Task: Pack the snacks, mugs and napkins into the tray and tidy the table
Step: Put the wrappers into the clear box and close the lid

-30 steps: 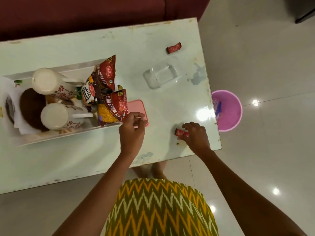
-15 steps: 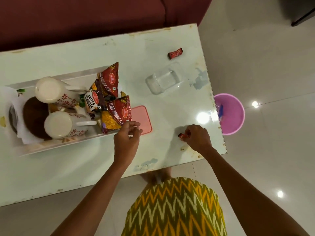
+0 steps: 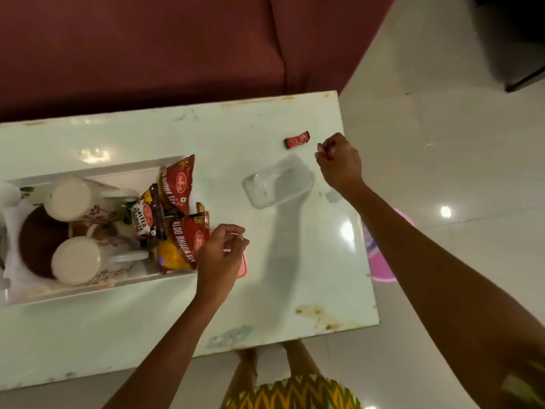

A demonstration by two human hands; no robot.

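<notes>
A white tray (image 3: 88,290) at the table's left holds two floral mugs (image 3: 70,199) (image 3: 76,259) lying on their sides, white napkins (image 3: 14,261) and several snack packets (image 3: 177,184). My left hand (image 3: 221,252) hovers just right of the tray over a pink lid (image 3: 242,270), fingers loosely curled, nothing seen in it. At the far right of the table my right hand (image 3: 339,163) pinches a small red candy (image 3: 324,150). A second red candy (image 3: 297,140) lies on the table just left of those fingertips.
A clear plastic container (image 3: 277,184) sits between my hands. A pink bucket (image 3: 380,261) stands on the floor past the table's right edge, mostly hidden by my right arm. A maroon sofa (image 3: 147,54) runs along the far side of the table (image 3: 147,335).
My right hand lifted the red candy from near the table's front edge and carried it to the far side, beside the second candy. My left hand stayed by the pink lid.
</notes>
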